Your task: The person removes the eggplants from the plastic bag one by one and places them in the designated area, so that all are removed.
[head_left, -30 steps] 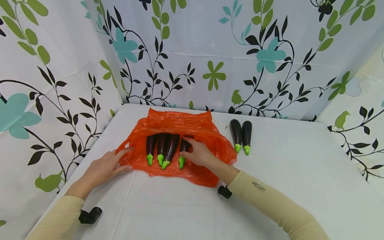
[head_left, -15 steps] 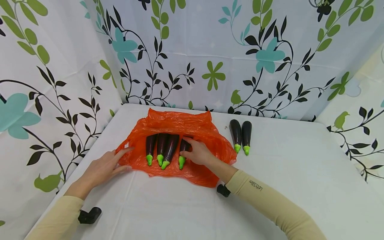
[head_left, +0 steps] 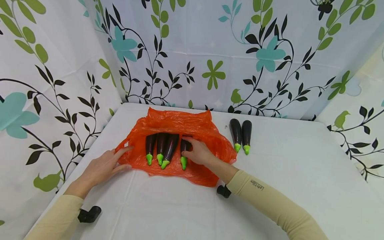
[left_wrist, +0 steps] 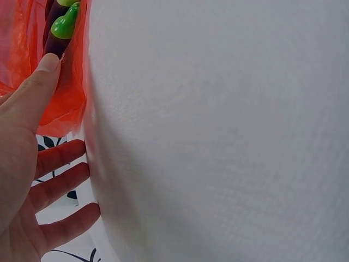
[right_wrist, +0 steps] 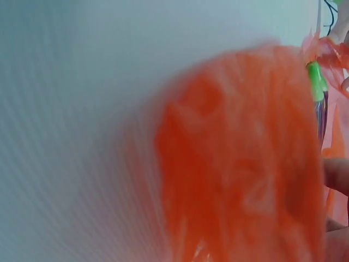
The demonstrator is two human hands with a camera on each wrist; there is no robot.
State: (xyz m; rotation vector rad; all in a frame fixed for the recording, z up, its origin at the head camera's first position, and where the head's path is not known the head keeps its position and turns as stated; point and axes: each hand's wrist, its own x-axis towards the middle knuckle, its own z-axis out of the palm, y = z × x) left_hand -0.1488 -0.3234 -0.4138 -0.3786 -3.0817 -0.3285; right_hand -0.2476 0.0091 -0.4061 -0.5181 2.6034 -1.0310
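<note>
An orange-red plastic bag [head_left: 204,176] lies on the table with its mouth toward me. Inside are several dark purple eggplants [head_left: 160,146] with bright green stem ends. My right hand [head_left: 198,151] reaches into the mouth and grips the rightmost eggplant [head_left: 183,160] there between thumb and fingers. At the bag's left edge my left hand [head_left: 103,168] touches the plastic with fingers extended. The left wrist view shows its thumb [left_wrist: 35,90] lying straight over the bag and the other fingers spread below. Bag plastic hides much of the right wrist view.
Two more eggplants [head_left: 241,136] lie side by side on the white table [head_left: 294,173], right of the bag. A patterned curtain [head_left: 192,60] hangs behind and at the sides. Black wrist devices [head_left: 89,214] show under both forearms.
The eggplant in my right hand has shifted slightly to the right, away from the others in the bag. My left hand has stayed at the bag's left edge.
</note>
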